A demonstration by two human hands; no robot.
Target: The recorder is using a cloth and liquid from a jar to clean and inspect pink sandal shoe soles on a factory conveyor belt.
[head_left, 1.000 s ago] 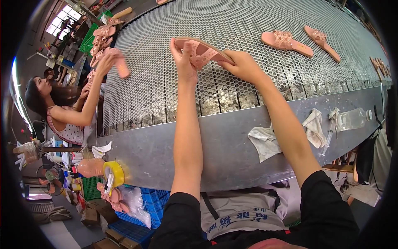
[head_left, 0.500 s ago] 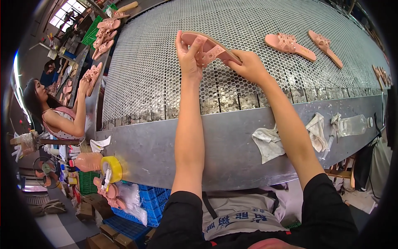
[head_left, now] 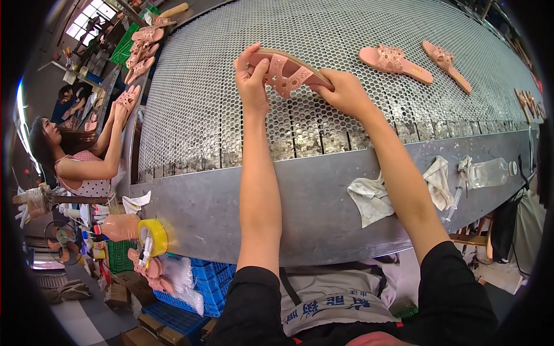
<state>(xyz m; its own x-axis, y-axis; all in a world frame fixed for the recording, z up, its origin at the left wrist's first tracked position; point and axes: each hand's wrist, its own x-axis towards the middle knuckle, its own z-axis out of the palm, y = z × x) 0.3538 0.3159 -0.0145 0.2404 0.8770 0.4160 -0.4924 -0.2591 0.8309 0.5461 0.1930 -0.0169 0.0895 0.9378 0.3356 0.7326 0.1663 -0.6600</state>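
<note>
Between my hands a pink sandal (head_left: 285, 78) with a cut-out, studded strap is held tilted above the perforated metal belt (head_left: 202, 109). My left hand (head_left: 252, 78) closes round one end, its thumb by the strap. My right hand (head_left: 343, 92) pinches the opposite end, thumb on the footbed. To the right, on the belt, lie a matching pink sandal (head_left: 395, 63) and another one (head_left: 447, 63) beyond it.
A grey metal ledge (head_left: 311, 213) bears white cloths (head_left: 372, 199), a clear bottle (head_left: 490, 173) and a syringe (head_left: 455, 202). At the left are yellow tape (head_left: 153, 236), a blue crate (head_left: 213, 282) and a co-worker (head_left: 81, 155) holding sandals (head_left: 128, 101); more sandals (head_left: 141, 52) lie behind.
The held sandal has turned, showing more of its strap. My left hand has shifted left along its end. The sandals on the belt sit slightly further left in view.
</note>
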